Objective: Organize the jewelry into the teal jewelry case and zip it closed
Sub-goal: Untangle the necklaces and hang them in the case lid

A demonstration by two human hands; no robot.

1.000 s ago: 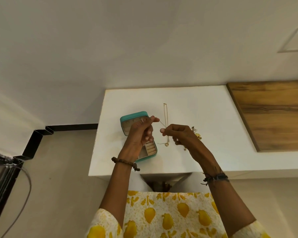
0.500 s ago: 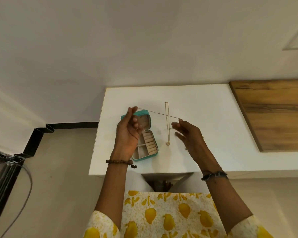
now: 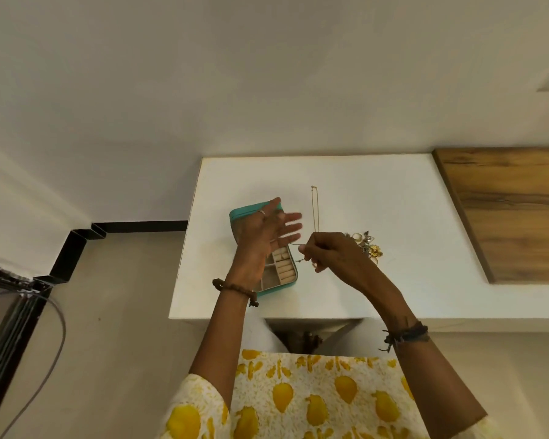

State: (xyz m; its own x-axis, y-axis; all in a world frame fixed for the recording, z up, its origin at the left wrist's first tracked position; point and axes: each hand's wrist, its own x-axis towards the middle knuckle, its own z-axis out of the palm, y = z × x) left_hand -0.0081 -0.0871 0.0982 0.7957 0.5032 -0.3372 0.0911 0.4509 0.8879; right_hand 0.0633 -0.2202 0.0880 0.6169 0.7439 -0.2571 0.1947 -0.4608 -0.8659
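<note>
On the white table [image 3: 362, 191], toward its 9 o'clock side, sits the teal case [image 3: 290, 282], unzipped and lying open, with its pale inner compartments and ring rolls showing at the 5 o'clock end. Its lid end, at 11 o'clock, is mostly hidden behind the left hand [image 3: 263, 236].

That left hand is raised over the case with its palm turned toward 3 o'clock and its fingers spread apart and blurred; it grips nothing that can be made out. A bead bracelet [image 3: 235, 288] circles its wrist.

At 3 o'clock from it, close but apart, the right hand [image 3: 336, 255] is curled, thumb and fingertips pinched together on a thin chain [image 3: 298, 253] that shows as a faint thread beside the case's 3 o'clock edge. A dark band [image 3: 406, 334] wraps this wrist.

Just past the right hand at 12 o'clock, a gold necklace [image 3: 314, 210] lies stretched straight on the table, its lower end hidden behind the knuckles. A small heap of rings and earrings [image 3: 366, 245] rests on the table just at 3 o'clock of the right hand.

A wooden board [image 3: 514, 210] covers the table's far 3 o'clock part.
</note>
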